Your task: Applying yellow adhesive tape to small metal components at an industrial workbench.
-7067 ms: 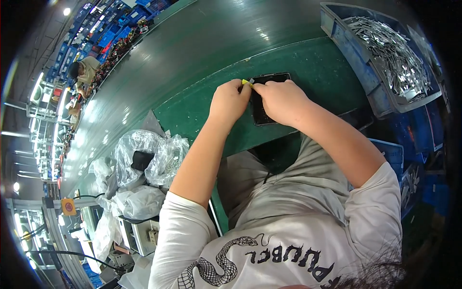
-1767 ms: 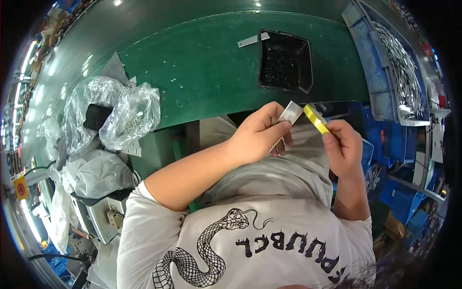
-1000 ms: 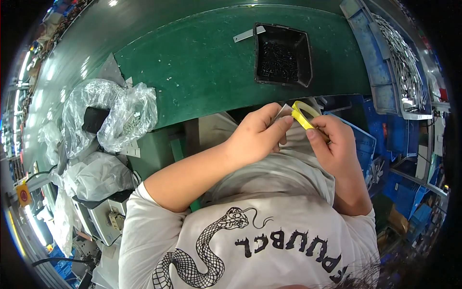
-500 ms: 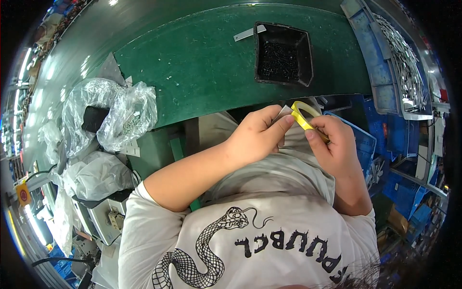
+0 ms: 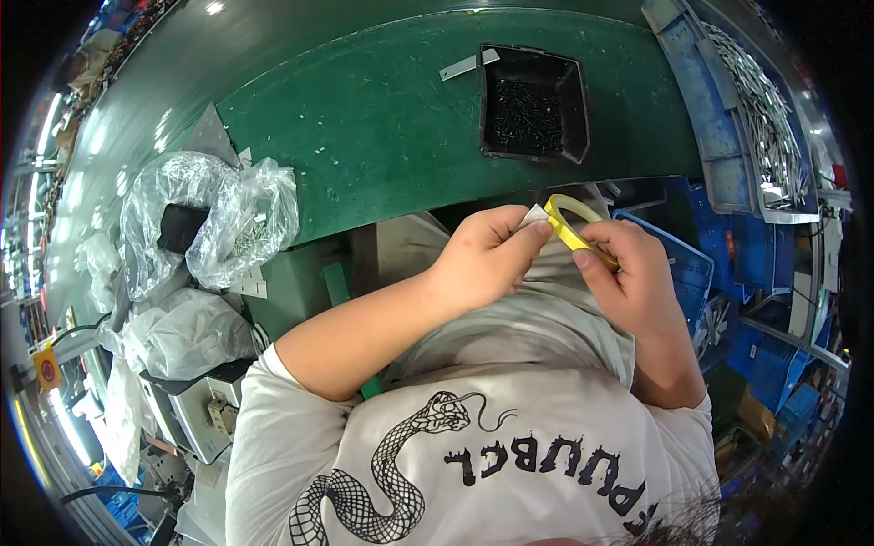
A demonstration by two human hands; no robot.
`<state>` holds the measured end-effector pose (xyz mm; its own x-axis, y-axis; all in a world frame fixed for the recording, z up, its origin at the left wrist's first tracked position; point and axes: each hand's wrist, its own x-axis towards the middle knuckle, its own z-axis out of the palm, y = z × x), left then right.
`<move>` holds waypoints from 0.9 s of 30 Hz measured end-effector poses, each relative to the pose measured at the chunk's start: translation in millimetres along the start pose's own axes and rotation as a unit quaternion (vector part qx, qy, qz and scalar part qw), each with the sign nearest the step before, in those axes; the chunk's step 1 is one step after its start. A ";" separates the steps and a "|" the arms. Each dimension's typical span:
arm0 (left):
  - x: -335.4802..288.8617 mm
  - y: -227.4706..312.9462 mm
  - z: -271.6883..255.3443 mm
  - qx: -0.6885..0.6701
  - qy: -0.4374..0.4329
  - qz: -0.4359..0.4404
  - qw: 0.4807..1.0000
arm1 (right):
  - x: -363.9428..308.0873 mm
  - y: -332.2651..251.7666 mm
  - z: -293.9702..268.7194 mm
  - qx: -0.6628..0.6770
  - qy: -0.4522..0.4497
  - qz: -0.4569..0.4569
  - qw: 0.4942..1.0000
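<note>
Over my lap, just off the near edge of the green table (image 5: 382, 127), my two hands are close together. My left hand (image 5: 487, 255) pinches a small pale flat piece (image 5: 535, 215) between thumb and fingers; most of it is hidden by the hand. In my right hand (image 5: 633, 268) is a roll of yellow tape (image 5: 557, 223), gripped at its near side with thumb and fingers. The roll's far side sits right beside the left thumb tip, at the pale piece. Whether tape is stuck to the piece I cannot tell.
A black bin (image 5: 573, 105) of small dark screw-like parts stands on the table, a metal strip (image 5: 464, 66) leaning on its rim. Clear plastic bags (image 5: 241, 223) lie at the left. A blue crate (image 5: 715, 150) beside many thin metal strips (image 5: 760, 109) stands at the right.
The pale piece has turned and less of it shows below my left hand. The tape roll has shifted slightly to the left and tilted in my right hand.
</note>
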<state>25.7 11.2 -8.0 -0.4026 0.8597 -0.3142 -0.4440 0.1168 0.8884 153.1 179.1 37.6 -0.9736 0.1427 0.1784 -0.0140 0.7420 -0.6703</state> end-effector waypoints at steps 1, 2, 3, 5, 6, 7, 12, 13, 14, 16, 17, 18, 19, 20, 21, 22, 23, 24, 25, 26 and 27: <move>-0.4 0.3 -0.2 -0.010 -0.014 -0.004 1.000 | -0.8 0.4 0.0 0.000 0.001 0.000 1.000; -0.5 0.4 -0.5 -0.009 -0.015 -0.005 1.000 | -1.9 1.0 0.3 0.012 0.000 0.010 1.000; -0.5 0.1 -0.9 -0.041 -0.033 -0.012 0.999 | -2.8 1.5 0.3 0.025 -0.002 0.019 1.000; -0.9 0.0 -3.3 -0.072 -0.052 -0.020 0.996 | -4.0 3.1 -0.9 0.023 -0.003 0.012 1.000; -1.4 0.2 -5.7 -0.135 -0.079 -0.041 0.987 | -5.1 4.1 -1.6 0.020 -0.005 0.004 1.000; -1.6 0.7 -6.7 -0.196 -0.106 -0.063 0.973 | -6.9 5.3 -2.5 0.021 -0.003 0.005 1.000; -0.5 -0.8 -10.0 -0.200 -0.156 -0.040 0.966 | -11.0 6.2 -5.6 -0.018 0.023 -0.025 0.999; 0.4 -1.3 -12.2 -0.134 -0.181 -0.013 0.974 | -11.1 5.4 -6.5 -0.016 0.027 -0.024 0.999; 0.3 2.0 -9.5 -0.131 -0.182 -0.016 0.974 | -11.5 5.2 -7.3 -0.033 0.028 -0.041 0.998; -1.3 9.7 -0.7 -0.066 -0.053 0.023 0.996 | -12.4 7.0 -6.1 -0.049 0.033 -0.055 0.997; -1.2 8.7 0.6 -0.063 -0.055 0.021 0.996 | -11.9 8.7 -5.3 -0.058 0.043 -0.090 0.993; -0.8 5.9 1.0 -0.062 -0.031 0.046 0.997 | -11.7 10.1 -4.9 -0.068 0.053 -0.126 0.988; -0.7 2.9 1.1 -0.062 -0.008 0.071 0.996 | -11.9 10.7 -5.2 -0.068 0.058 -0.123 0.988; -2.3 -0.3 1.3 -0.009 0.014 0.080 0.997 | -12.5 10.6 -6.0 -0.070 0.050 -0.130 0.988; -1.2 -2.4 -0.1 -0.007 0.012 0.078 0.997 | -12.8 10.5 -6.7 -0.072 0.042 -0.136 0.987; 0.4 -4.2 -2.2 0.025 0.014 0.063 0.998 | -12.2 10.4 -7.2 -0.072 0.045 -0.133 0.988; 1.8 -6.9 -4.4 0.056 0.017 0.047 0.997 | -11.5 10.2 -7.2 -0.069 0.046 -0.134 0.987; 3.4 -11.1 -7.2 0.058 0.014 0.044 0.997 | -11.1 10.1 -7.0 -0.066 0.047 -0.136 0.987; 5.1 -15.7 -10.3 0.071 0.021 0.055 0.996 | -11.3 10.1 -6.5 -0.065 0.049 -0.132 0.988; 6.5 -14.0 -9.4 0.084 0.027 0.066 0.994 | -11.6 10.3 -6.2 -0.073 0.050 -0.137 0.987; 6.1 -12.7 -6.1 0.085 0.024 0.063 0.994 | -11.9 10.8 -5.8 -0.082 0.051 -0.142 0.985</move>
<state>24.1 11.9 -23.3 -0.4869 0.8483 -0.2083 -0.2474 0.0948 0.9643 165.8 189.3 32.3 -0.9076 -0.0262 0.4189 -0.2369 0.8559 -0.4597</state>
